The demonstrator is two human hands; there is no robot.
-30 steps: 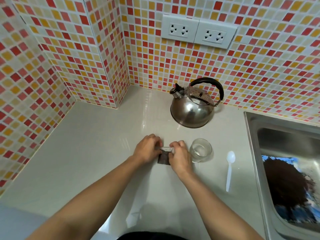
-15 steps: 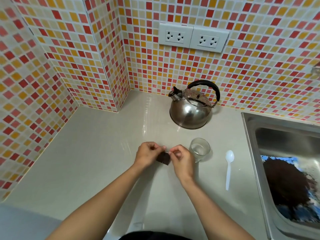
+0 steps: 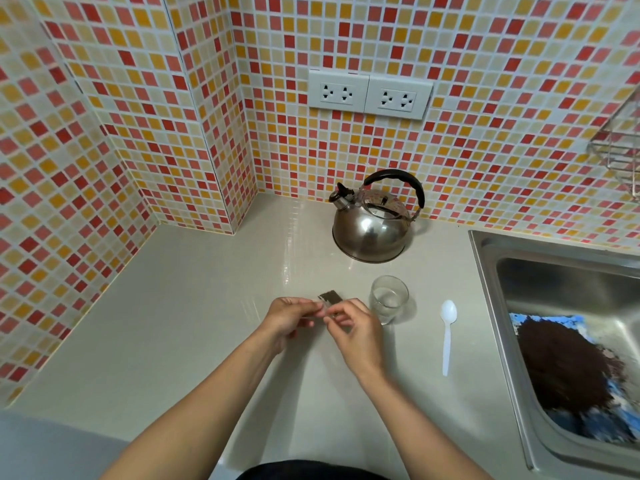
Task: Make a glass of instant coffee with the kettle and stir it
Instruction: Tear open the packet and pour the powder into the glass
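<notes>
While I work the sachet: both hands pinch it
Left hand (image 3: 294,315): fingers gripping coffee sachet (image 3: 330,299)
Right hand (image 3: 356,327): fingers gripping it too
Glass (image 3: 388,299): no coffee in yet
Left to do: pour from kettle (image 3: 375,223), stir with spoon (image 3: 447,332)

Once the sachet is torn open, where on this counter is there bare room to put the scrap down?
The counter is widest bare left of the hands, out to the tiled corner. A smaller patch lies between the spoon and the sink. It is crowded around the glass, just in front of the kettle, beside both hands pinching the sachet.
</notes>
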